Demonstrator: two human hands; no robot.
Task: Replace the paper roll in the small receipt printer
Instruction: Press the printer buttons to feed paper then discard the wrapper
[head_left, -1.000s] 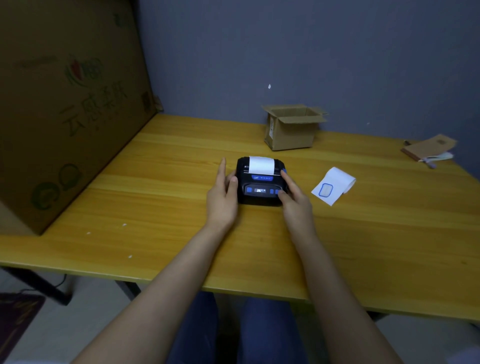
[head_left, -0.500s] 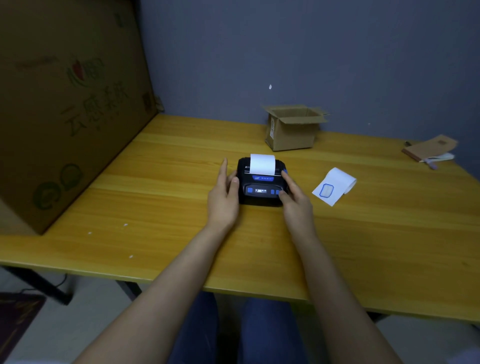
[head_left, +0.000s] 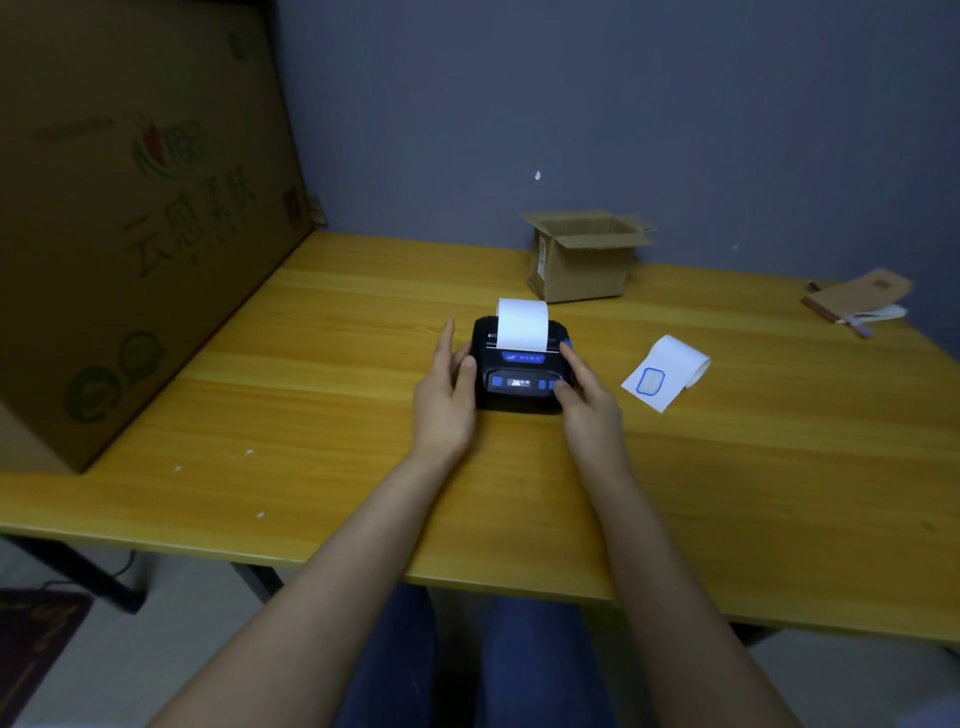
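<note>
A small black receipt printer (head_left: 519, 371) with blue buttons and a lit display sits mid-table, its lid closed. A white paper strip (head_left: 522, 325) stands up out of its top slot. My left hand (head_left: 447, 400) rests flat against the printer's left side, fingers extended. My right hand (head_left: 587, 400) lies on the right side, thumb on a blue front button, a finger by the blue side button. To the right a white paper roll (head_left: 667, 371) lies partly unrolled with a blue-outlined label.
The yellow wooden table (head_left: 311, 415) stands against a grey wall. A large cardboard box (head_left: 130, 223) fills the left end. A small open carton (head_left: 584, 257) stands behind the printer. A brown notebook with a pen (head_left: 857, 299) lies far right.
The paper strip has come further out of the printer's slot and now stands taller. Both hands have stayed on the printer's sides.
</note>
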